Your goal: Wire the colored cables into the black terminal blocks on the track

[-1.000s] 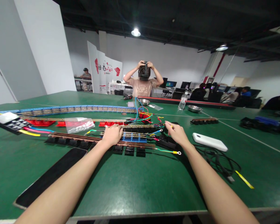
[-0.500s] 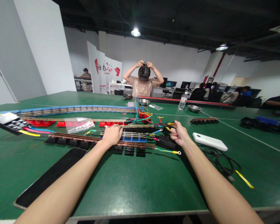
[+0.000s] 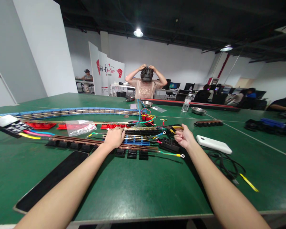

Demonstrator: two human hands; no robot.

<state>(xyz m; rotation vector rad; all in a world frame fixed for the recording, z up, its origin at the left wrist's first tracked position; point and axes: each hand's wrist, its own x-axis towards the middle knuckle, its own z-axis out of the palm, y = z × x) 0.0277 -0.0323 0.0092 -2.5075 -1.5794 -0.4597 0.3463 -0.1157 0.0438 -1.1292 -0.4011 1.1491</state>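
Note:
My left hand (image 3: 114, 138) is closed over a rail strip with brass-coloured bars on a black base (image 3: 143, 131); its fingertips are hidden behind the hand. In my right hand (image 3: 184, 137) is a pair of pliers with yellow-and-black handles (image 3: 176, 127), jaws pointing left toward the strip's wired end. What the jaws touch is too small to tell. Just in front lie a short blue-based rail (image 3: 137, 140) and a long rail with copper-brown bars on black feet (image 3: 85, 143). A green-yellow wire with a ring terminal (image 3: 182, 156) sticks out from its right end.
A black block (image 3: 169, 145), white power bank (image 3: 214, 144) and black cable (image 3: 225, 163) lie to the right. A dark flat panel (image 3: 52, 179) is front left. Behind are a plastic bag (image 3: 81, 128), curved blue rail (image 3: 85, 111), bottle (image 3: 186, 103) and a person (image 3: 146, 86).
My right hand has shifted slightly, and more of the pliers' yellow handle shows above the fingers. My left hand stays in place on the rail strip.

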